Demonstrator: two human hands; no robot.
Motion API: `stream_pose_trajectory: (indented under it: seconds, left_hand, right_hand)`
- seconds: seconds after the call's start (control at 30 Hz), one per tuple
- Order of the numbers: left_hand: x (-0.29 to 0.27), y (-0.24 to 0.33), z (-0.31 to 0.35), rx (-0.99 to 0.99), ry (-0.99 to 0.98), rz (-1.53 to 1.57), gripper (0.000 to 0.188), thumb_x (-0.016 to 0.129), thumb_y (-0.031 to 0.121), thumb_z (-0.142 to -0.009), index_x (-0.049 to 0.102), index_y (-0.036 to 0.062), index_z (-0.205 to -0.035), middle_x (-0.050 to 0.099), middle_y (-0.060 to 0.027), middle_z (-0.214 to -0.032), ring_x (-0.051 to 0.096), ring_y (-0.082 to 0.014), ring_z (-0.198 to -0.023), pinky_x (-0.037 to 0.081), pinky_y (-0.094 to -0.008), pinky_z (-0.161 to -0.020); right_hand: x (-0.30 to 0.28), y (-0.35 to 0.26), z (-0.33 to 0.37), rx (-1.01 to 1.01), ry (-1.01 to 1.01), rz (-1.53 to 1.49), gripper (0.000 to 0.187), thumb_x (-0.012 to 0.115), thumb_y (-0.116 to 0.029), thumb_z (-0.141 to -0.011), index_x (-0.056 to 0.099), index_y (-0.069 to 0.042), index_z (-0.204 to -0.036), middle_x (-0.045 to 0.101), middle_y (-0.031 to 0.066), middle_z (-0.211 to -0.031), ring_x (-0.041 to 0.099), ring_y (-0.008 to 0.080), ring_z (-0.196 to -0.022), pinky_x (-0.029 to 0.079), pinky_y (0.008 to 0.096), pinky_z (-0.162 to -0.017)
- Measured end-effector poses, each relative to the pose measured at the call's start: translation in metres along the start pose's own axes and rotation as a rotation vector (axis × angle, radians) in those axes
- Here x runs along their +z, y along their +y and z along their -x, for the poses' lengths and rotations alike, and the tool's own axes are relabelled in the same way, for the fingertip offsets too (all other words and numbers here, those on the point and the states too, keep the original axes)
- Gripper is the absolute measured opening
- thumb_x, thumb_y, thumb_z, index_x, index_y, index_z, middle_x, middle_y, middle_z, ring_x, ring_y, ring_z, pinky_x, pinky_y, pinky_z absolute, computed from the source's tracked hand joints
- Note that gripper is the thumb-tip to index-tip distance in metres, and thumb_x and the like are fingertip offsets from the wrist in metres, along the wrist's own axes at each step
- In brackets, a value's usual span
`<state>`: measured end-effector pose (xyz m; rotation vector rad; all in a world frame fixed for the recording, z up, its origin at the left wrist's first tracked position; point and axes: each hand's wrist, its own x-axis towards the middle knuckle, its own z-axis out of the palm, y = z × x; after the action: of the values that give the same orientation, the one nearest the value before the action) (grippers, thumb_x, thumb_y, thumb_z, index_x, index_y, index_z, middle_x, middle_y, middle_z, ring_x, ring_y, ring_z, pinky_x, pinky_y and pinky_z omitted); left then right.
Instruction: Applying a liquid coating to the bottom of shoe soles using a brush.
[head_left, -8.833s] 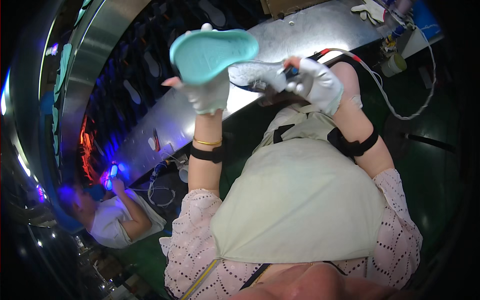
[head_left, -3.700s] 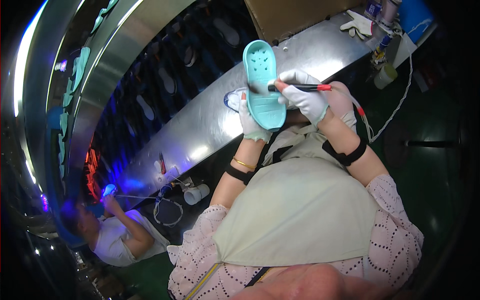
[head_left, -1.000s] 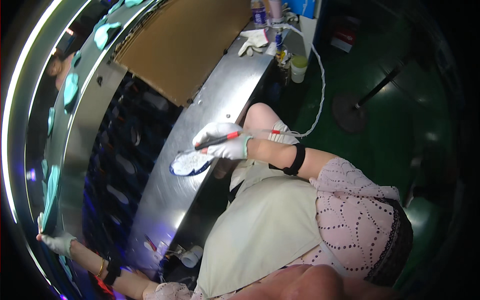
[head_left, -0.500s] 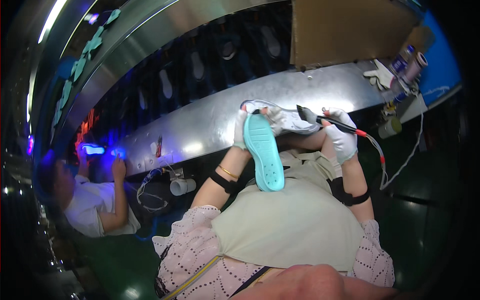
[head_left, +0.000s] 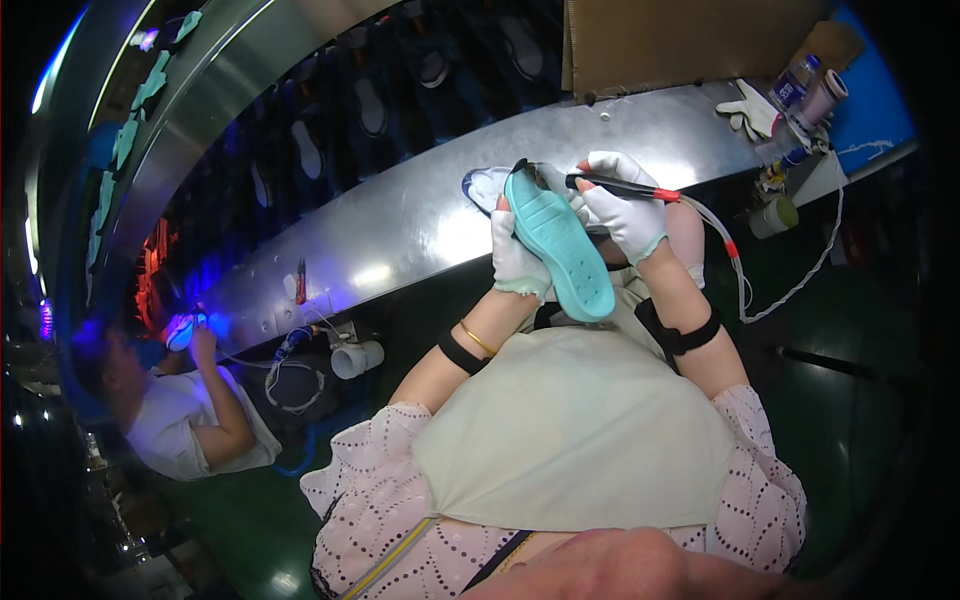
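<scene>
teal clog: a teal foam clog point(head_left: 560, 245) is held sole-up above the person's lap, toe end toward the steel bench point(head_left: 400, 215), heel end toward the pale apron point(head_left: 570, 430).
left hand: the left hand point(head_left: 515, 262), in a white glove, is closed around the clog's left edge and underside, thumb at the rim.
right hand: the right hand point(head_left: 625, 210), also gloved, is closed on a thin black and red pen-like tool point(head_left: 620, 187) whose tip meets the clog's toe end; a white cable point(head_left: 740, 285) trails from it.
change: half a second ago the clog sat in much the same sole-up pose with the tool just off it; a second ago the left arm was stretched far toward the curved conveyor point(head_left: 200, 90) and no clog was in the hands.
meaning: judged from this, a fresh clog is now in hand and work on its toe rim is under way.
nearby: a second person in a white shirt point(head_left: 185, 425) sits at lower left under blue light.
</scene>
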<state>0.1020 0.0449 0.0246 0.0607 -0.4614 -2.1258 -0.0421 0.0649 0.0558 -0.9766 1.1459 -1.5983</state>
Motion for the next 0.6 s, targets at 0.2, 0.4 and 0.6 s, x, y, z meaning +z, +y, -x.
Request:
stream_pose_trajectory:
  seconds: [0.2, 0.4, 0.6]
  left_hand:
    - [0.0, -0.004, -0.006, 0.097, 0.365, -0.15, 0.044, 0.043, 0.036, -0.085, 0.054, 0.0074, -0.116, 0.058, -0.008, -0.114, 0.056, -0.0222, -0.107, 0.045, -0.0361, -0.095]
    - [-0.006, 0.012, 0.001, 0.108, 0.248, -0.278, 0.051, 0.045, 0.042, -0.082, 0.053, 0.0071, -0.117, 0.06, -0.0106, -0.11, 0.06, -0.0241, -0.099, 0.051, -0.0382, -0.087]
    - [-0.005, 0.022, 0.006, 0.042, 0.339, -0.213, 0.058, 0.05, 0.045, -0.077, 0.053, 0.0034, -0.117, 0.059, -0.0162, -0.112, 0.06, -0.0317, -0.1, 0.052, -0.0427, -0.087]
  right_hand:
    - [0.015, 0.005, 0.016, -0.219, -0.152, 0.228, 0.026, 0.064, 0.0, -0.081, 0.058, -0.002, -0.107, 0.061, 0.005, -0.101, 0.059, 0.0105, -0.093, 0.047, 0.0241, -0.084]
    - [0.014, -0.008, 0.018, -0.343, -0.213, 0.39, 0.03, 0.065, 0.0, -0.078, 0.058, -0.006, -0.107, 0.062, 0.0046, -0.09, 0.061, 0.0144, -0.084, 0.048, 0.0255, -0.078]
    - [0.011, -0.008, 0.028, -0.423, -0.395, 0.457, 0.017, 0.068, -0.002, -0.073, 0.063, -0.005, -0.088, 0.063, 0.0081, -0.087, 0.062, 0.0193, -0.081, 0.048, 0.0276, -0.076]
